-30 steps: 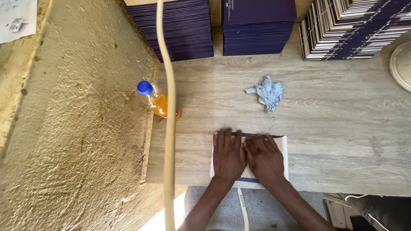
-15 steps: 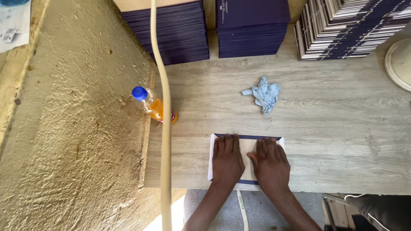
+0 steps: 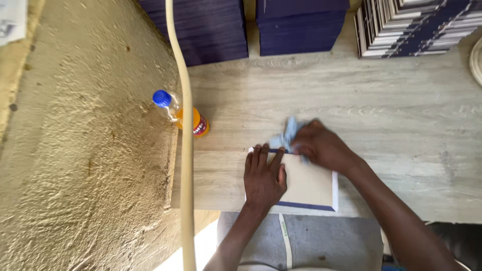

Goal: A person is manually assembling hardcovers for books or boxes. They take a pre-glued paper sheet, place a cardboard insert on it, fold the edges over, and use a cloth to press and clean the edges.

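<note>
Left hand [image 3: 263, 175] flat, fingers spread, pinning cardboard panel with dark blue border [image 3: 309, 185] at near table [image 3: 401, 130] edge. Right hand [image 3: 321, 145] closed on light blue cloth [image 3: 288, 133], at panel's far edge. Step looks like wiping. Next stroke calls for steady pressure, panel held firm.

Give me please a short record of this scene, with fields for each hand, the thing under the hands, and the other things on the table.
left hand: flat, palm down, pressing on the board
right hand: holds a light blue cloth at the board's far edge
board: pale brown rectangle with dark blue border, lying flat near the table's front edge
table: pale wood grain
bottle: orange drink, blue cap, at the table's left edge
stacks: dark blue covers piled along the far side
hose: pale tube crossing the view, left of the hands
</note>
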